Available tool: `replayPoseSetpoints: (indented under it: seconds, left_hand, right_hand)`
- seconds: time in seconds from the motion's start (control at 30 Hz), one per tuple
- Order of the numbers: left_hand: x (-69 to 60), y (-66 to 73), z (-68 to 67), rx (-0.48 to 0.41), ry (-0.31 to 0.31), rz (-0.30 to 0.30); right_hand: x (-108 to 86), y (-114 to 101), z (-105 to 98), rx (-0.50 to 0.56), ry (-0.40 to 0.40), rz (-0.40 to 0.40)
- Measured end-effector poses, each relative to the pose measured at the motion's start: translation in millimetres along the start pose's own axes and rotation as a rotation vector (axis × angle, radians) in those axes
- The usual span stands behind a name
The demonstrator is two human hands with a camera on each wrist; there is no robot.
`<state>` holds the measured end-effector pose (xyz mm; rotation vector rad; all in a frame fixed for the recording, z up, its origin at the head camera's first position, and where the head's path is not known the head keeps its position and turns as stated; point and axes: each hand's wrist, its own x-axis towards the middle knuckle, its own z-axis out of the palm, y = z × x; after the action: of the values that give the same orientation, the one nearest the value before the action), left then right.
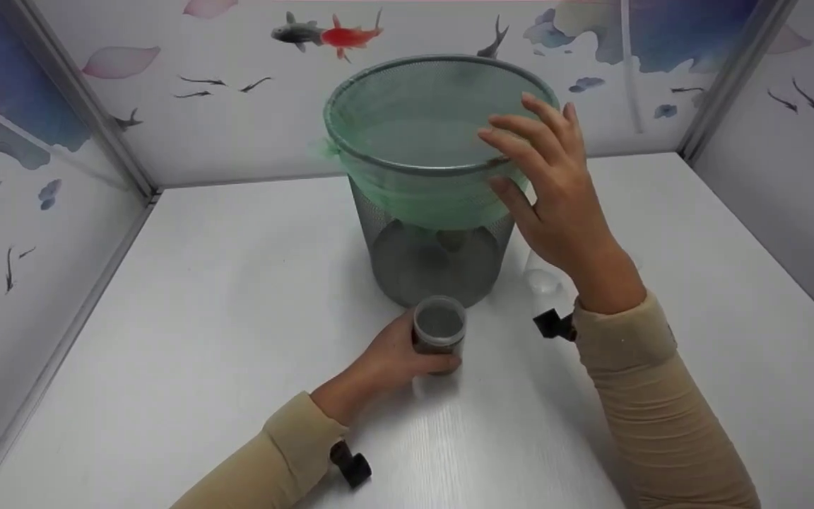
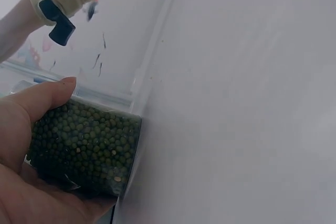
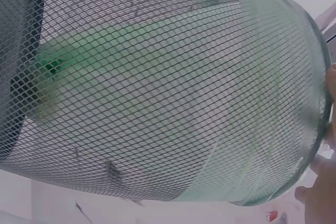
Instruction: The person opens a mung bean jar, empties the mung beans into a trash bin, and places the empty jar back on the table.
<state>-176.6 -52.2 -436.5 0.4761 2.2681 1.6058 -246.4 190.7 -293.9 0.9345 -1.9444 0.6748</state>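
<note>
The white worktop (image 1: 202,318) spreads beneath both hands. Beyond the left hand (image 1: 393,353) and to the left of the right hand (image 1: 555,184), a dark wire-mesh wastebasket (image 1: 435,276) stands upright on it. A translucent green bin liner (image 1: 421,201) hangs inside and folds over the rim all round, with a small gathered tuft on the side away from the right hand. The lining therefore looks done, or nearly so; at most, some settling of the edge near the right hand seems left.

The right hand is up at the rim, its fingers spread and gently curved above the edge and its thumb on the outer side; whether it touches the liner I cannot tell. The left hand wraps thumb and fingers around a clear cylindrical jar (image 1: 439,341), upright just in front of the wastebasket, its base at or very near the worktop. Whether a clear lid covers the jar cannot be told.

Below the right hand, partly hidden by its wrist, lies a clear plastic object (image 1: 543,281), too faint to identify. Smallest are the green mung beans (image 2: 86,140), filling most of the jar in the left hand's grasp. None show spilled, so emptying the jar, if wanted, appears not yet done.
</note>
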Motion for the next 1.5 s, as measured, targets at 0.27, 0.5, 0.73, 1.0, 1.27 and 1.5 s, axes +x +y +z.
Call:
replayPoseSetpoints:
  seconds: [0.27,0.5,0.73,1.0,1.27,1.5]
  left_hand:
    - [-0.2,0.3,-0.9,0.003,-0.001,-0.016]
    - [-0.4,2.9,0.9,-0.009,0.000,-0.012]
    - [0.2,1.8,1.7,-0.052,-0.005,0.005]
    - [-0.2,3.1,2.6,-0.008,0.014,-0.036]
    - [-2.1,2.0,2.7,-0.061,-0.013,0.013]
    - [-3.1,5.5,6.0,-0.038,-0.008,-0.027]
  right_hand:
    - [-7.1,-22.0,-14.2,0.125,0.138,-0.061]
    - [-31.2,-35.9,-24.6,0.147,0.151,-0.085]
    - [-70.6,-43.4,-29.3,0.303,-0.119,0.073]
    - [-99.0,-52.3,-6.2,0.427,-0.477,0.413]
    - [-118.0,-72.4,32.7,0.625,-0.533,0.658]
    - [-125.2,-85.1,56.9,0.668,-0.473,0.925]
